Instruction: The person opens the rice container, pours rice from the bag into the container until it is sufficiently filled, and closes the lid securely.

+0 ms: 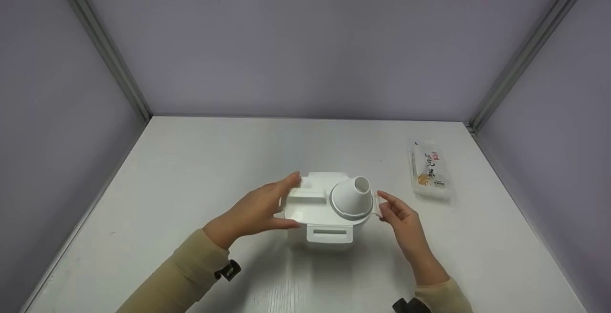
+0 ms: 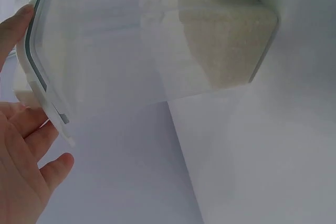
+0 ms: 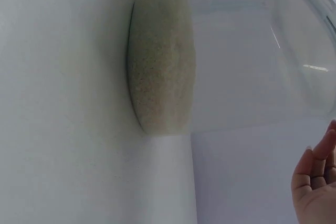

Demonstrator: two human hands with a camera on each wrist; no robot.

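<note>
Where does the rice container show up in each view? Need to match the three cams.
Head: rice container sits centre frame on the table, between the left hand and right hand.
Left wrist: its clear wall fills the upper frame, lid edge by the fingers at left.
Right wrist: clear wall in the upper right.
Shared landmark: the rice at the container's bottom, seen in both wrist views.

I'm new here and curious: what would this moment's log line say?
left hand grips container lid edge | right hand open beside it | grain inside | packet lies apart
</note>
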